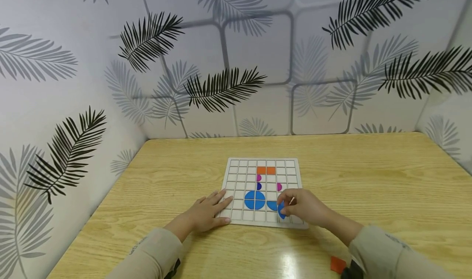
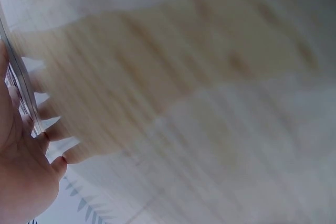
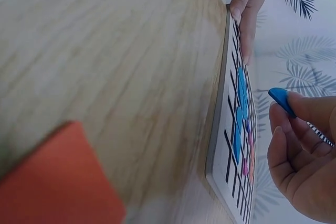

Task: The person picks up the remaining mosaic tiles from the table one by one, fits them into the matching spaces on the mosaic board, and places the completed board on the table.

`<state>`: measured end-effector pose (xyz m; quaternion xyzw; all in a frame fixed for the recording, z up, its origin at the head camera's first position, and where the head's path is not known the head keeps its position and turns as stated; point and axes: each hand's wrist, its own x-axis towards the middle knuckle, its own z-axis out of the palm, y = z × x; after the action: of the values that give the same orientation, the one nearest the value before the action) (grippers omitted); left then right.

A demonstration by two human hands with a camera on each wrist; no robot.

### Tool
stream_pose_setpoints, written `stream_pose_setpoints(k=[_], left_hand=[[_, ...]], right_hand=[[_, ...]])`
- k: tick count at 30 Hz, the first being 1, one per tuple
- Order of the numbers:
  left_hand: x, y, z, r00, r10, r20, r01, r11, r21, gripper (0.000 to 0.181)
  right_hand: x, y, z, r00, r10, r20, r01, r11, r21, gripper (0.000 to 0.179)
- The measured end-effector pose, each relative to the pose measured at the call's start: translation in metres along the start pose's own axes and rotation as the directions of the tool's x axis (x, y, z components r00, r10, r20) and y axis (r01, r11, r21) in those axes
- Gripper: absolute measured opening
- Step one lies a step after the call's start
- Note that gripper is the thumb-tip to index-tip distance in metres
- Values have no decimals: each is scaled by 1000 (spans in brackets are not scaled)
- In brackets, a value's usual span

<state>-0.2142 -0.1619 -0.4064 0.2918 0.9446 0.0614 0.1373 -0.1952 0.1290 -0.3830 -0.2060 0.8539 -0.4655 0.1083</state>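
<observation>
A white grid board [image 1: 237, 215] lies on the table. My left hand [image 1: 206, 213] rests on its left edge, fingers spread over the border. Above the board's lower right part, my right hand [image 1: 307, 205] pinches a blue curved-edge tile [image 3: 282, 100] between thumb and fingertips. Under that hand, another blue tile [image 1: 272, 205] lies on the grid, partly covered. Several blue quarter-circle tiles form a full blue circle [image 1: 250, 195] left of it. Higher up are two orange square tiles [image 1: 261, 170], small magenta half-round tiles [image 1: 279, 187] and a dark blue half-round tile [image 1: 259, 186].
An orange-red tile [image 1: 337, 265] lies on the wooden table [image 1: 177, 164] near its front, beside the right sleeve [image 1: 383, 250]. Behind the table's far edge rises a wall [image 1: 258, 119] with a leaf pattern.
</observation>
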Motion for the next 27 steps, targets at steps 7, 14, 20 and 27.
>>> stream_pose_setpoints(k=[7,14,20,27], left_hand=[[1,-1,1,1000,-6,6,6,1000,1,62],[1,-1,1,1000,-4,6,4,1000,-2,63],[2,-4,3,1000,-3,-1,3,1000,-6,64],[1,-3,2,1000,13,-5,-13,1000,-15,66]], right_hand=[[15,4,2,999,23,-43,-24,1000,-14,7],[27,3,3,995,68,-73,-71,997,-29,6],[38,7,2,990,88,-111,-91,996,-25,8],[48,12,4,990,73,-123,-79,996,-46,8]])
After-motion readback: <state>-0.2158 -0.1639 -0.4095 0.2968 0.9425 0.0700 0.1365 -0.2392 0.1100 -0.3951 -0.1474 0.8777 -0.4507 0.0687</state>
